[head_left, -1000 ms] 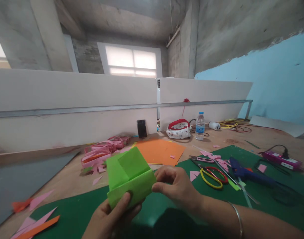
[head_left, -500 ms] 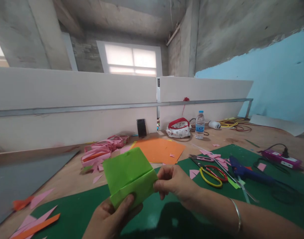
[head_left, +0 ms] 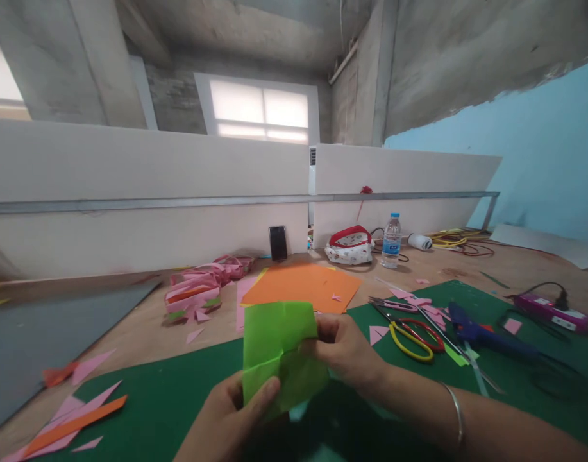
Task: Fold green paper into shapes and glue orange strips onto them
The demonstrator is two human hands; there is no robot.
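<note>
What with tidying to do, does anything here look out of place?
Pink scraps lie strewn near the scissors, on the green mat and table, looking untidy. Nothing looks spilled; the held green paper seems merely creased.

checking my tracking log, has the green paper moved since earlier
Yes, rightward: judged against the phone, the green paper was mostly to its left and is now almost straight below it in view.

It's a craft wkshp: bare concrete (head_left: 438, 70), green mat (head_left: 178, 385) w/ scissors (head_left: 393, 330), glue gun (head_left: 490, 340) & paper scraps (head_left: 431, 313).
</note>
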